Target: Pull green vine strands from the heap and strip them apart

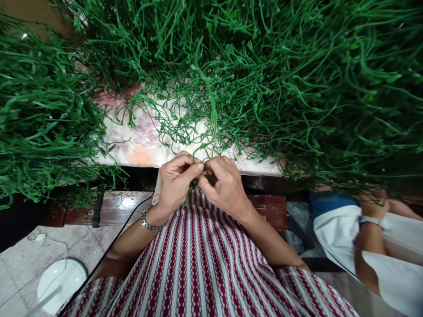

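My left hand (176, 180), with a metal-banded watch (150, 221) on its wrist, pinches a thin green stem (213, 115) between thumb and forefinger. My right hand (225, 182) meets it at the same spot, its fingers closed on the stem too. From the fingertips the stem runs forward over a floral cloth (145, 132), while some green pieces hang below the hands. Exactly how the strands cross between the fingertips is too small to tell. Tangled green stems (257, 97) lie just beyond both hands.
Another heap of green stems (42, 114) covers the left side. Below the table edge are a reddish-brown wooden bench (122, 207) and a round white lamp-like base (62, 281) on the tiled floor. At right, another person's arm (372, 233) reaches under the stems.
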Motion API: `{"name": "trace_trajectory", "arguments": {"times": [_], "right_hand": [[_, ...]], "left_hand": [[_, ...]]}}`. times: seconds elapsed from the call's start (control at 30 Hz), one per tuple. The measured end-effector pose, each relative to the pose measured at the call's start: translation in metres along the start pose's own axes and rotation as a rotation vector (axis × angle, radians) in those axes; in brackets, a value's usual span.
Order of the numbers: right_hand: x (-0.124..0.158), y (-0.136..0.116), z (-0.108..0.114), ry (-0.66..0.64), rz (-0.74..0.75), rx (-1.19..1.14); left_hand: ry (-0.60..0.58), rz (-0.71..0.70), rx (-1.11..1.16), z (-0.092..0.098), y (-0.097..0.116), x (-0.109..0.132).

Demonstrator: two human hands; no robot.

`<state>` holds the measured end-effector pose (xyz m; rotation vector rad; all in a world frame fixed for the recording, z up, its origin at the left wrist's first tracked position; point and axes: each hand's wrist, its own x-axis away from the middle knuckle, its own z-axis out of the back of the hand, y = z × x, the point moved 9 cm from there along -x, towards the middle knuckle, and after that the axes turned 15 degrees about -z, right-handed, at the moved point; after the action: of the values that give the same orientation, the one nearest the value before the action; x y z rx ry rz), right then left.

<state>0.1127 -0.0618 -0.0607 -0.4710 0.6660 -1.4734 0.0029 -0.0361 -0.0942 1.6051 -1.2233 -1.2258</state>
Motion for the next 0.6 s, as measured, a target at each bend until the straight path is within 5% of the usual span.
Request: {"name": "trace_trajectory", "arguments": {"times": [0.3,0.6], "right_hand": [[-0.001,-0.002,-0.004,-0.193,0.025,-0.153],[0.003,-0.008,-0.008,-0.334,0.047,-0.374]], "left_hand": [[0.072,0.154,0.14,0.003,-0.01,0.004],[0.023,0.348,0.374,-0.007,-0.016,0.006]]}}
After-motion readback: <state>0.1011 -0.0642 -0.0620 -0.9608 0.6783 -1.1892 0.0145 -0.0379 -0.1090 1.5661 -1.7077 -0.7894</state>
